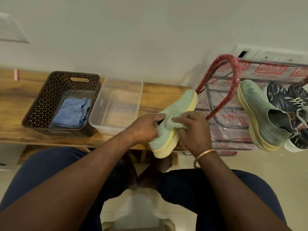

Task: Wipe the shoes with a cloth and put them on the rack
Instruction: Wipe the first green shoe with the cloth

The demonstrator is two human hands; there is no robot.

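A mint-green shoe with a pale yellow sole is held tilted over the right end of the wooden bench, toe pointing away. My left hand grips it at the collar, fingers inside the opening. My right hand pinches a small green cloth against the shoe's upper. On the red-framed rack at the right sit the matching green shoe and a dark navy patterned shoe pair.
A brown perforated basket on the bench holds a folded blue cloth. Beside it stands a clear plastic tub. The rack is wrapped in clear plastic. My knees and bare feet are below the bench edge.
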